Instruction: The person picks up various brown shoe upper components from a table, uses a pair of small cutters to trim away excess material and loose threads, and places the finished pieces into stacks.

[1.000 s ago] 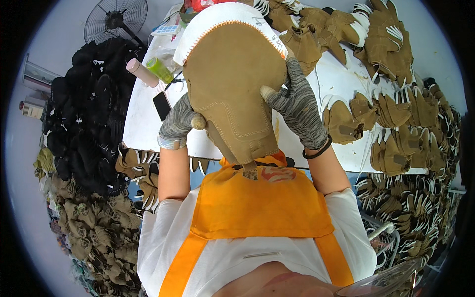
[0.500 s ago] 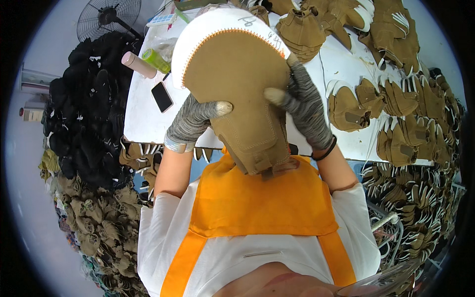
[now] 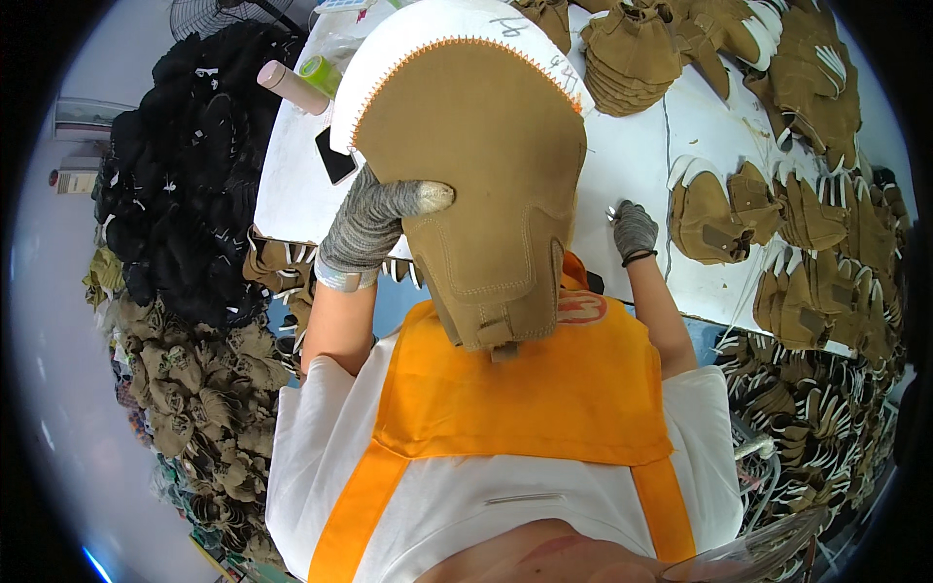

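Observation:
My left hand (image 3: 374, 219), in a grey knit glove, grips a brown shoe upper (image 3: 476, 185) by its left side. Its thumb lies flat on the brown face, and the other fingers are hidden behind. Orange zigzag stitching joins the upper to a wide white edge piece (image 3: 428, 31) with handwritten marks. The upper is raised in front of my orange apron (image 3: 525, 408). Farther right, my gloved right hand (image 3: 636, 231) is low at the white table (image 3: 622, 160), fingers curled around a small shiny metal tool (image 3: 611, 214); its kind is not clear.
Stacked brown uppers (image 3: 632, 58) stand at the back, with more rows (image 3: 714, 219) along the right. A phone (image 3: 336, 155), a pink bottle (image 3: 293, 87) and a green container (image 3: 319, 74) sit at the left. Black piled pieces (image 3: 185, 185) rise beside the table.
My right hand has let go of the upper and moved down to the table on the right, onto the small metal tool. My left hand still holds the upper.

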Tool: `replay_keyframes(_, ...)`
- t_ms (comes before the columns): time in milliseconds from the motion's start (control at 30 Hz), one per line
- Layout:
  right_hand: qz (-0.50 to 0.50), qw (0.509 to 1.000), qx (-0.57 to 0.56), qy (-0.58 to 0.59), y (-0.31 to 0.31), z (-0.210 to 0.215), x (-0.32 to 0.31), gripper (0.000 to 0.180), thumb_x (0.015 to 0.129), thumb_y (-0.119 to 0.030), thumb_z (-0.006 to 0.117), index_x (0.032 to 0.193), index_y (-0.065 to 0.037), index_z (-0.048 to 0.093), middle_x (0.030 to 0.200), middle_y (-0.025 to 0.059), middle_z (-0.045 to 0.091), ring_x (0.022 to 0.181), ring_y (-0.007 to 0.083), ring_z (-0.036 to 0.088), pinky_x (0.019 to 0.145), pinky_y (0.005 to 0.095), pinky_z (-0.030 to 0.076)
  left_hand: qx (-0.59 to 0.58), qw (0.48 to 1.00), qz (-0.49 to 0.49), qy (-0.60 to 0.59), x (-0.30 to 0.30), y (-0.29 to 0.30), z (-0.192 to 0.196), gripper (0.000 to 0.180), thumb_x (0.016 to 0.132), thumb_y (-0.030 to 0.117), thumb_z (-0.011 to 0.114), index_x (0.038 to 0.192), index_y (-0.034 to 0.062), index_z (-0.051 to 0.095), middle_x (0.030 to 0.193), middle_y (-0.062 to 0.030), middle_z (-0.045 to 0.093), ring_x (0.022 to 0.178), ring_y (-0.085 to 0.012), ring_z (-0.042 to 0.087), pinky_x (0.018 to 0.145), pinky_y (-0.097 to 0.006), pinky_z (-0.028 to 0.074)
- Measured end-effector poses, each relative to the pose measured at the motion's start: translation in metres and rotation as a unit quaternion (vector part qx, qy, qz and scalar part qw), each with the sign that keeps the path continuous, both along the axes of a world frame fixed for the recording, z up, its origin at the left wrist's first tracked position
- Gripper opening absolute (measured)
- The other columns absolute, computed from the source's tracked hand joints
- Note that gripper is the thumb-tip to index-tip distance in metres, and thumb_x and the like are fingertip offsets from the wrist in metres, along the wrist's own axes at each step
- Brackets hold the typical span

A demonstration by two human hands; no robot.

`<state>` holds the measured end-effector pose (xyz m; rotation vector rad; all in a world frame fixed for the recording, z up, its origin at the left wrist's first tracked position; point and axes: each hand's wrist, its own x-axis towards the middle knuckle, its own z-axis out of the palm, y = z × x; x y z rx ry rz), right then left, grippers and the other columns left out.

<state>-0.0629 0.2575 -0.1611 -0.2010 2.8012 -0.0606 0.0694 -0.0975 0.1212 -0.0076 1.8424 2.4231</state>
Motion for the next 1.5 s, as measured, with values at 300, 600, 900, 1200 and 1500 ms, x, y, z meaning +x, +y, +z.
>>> replay_keyframes(300, -0.008, 0.772, -0.636, 0.009, -0.060, 0.159, 0.006, 0.017, 0.095, -0.018, 0.051, 0.101, -0.004, 0.059, 0.082, 0.0110, 0.061, 0.076, 0.0201, 0.058, 0.072, 0.0314, 0.049, -0.075, 0.997, 0.030, -0.019, 0.010, 0.011, 0.013, 0.053, 0.069, 0.031, 0.081, 0.107, 0.0007, 0.063, 0.098, -0.0084, 0.066, 0.087, -0.0170, 0.063, 0.077, -0.031, 0.052)
replay_keyframes(600, 0.408, 0.790, -0.397, 0.228, -0.092, 0.311, 0.070, 0.022, 0.078, -0.015, 0.066, 0.100, -0.014, 0.066, 0.091, 0.0073, 0.060, 0.069, 0.0237, 0.062, 0.056, 0.0342, 0.051, -0.069, 0.993, 0.065, -0.066, 0.016, 0.028, 0.034, 0.063, 0.067, 0.033, 0.082, 0.114, -0.0005, 0.059, 0.103, -0.0093, 0.065, 0.093, -0.0188, 0.061, 0.082, -0.032, 0.050)
replay_keyframes(900, 0.426, 0.782, -0.379, 0.250, -0.089, 0.307, 0.081, 0.029, 0.072, -0.015, 0.065, 0.100, -0.009, 0.063, 0.093, 0.0075, 0.058, 0.066, 0.0234, 0.061, 0.053, 0.0347, 0.050, -0.088, 0.992, 0.056, -0.064, 0.020, 0.030, 0.030, 0.066, 0.067, 0.035, 0.082, 0.116, -0.0013, 0.057, 0.105, -0.0102, 0.064, 0.098, -0.0193, 0.059, 0.085, -0.032, 0.048)
replay_keyframes(1200, 0.409, 0.804, -0.353, 0.249, -0.083, 0.313, 0.090, 0.028, 0.072, -0.013, 0.064, 0.100, -0.009, 0.063, 0.091, 0.0067, 0.057, 0.064, 0.0213, 0.061, 0.052, 0.0335, 0.049, -0.180, 0.983, 0.030, 0.005, 0.016, 0.027, 0.021, 0.055, 0.071, 0.038, 0.078, 0.108, 0.0013, 0.063, 0.100, -0.0085, 0.066, 0.092, -0.0195, 0.062, 0.080, -0.032, 0.050)
replay_keyframes(1500, 0.393, 0.806, -0.364, 0.250, -0.082, 0.308, 0.093, 0.023, 0.075, -0.014, 0.063, 0.098, -0.011, 0.063, 0.092, 0.0066, 0.057, 0.061, 0.0216, 0.060, 0.050, 0.0335, 0.048, -0.155, 0.987, 0.032, -0.035, 0.014, 0.030, 0.023, 0.054, 0.071, 0.034, 0.079, 0.109, 0.0011, 0.062, 0.099, -0.0080, 0.067, 0.091, -0.0178, 0.062, 0.080, -0.030, 0.050)
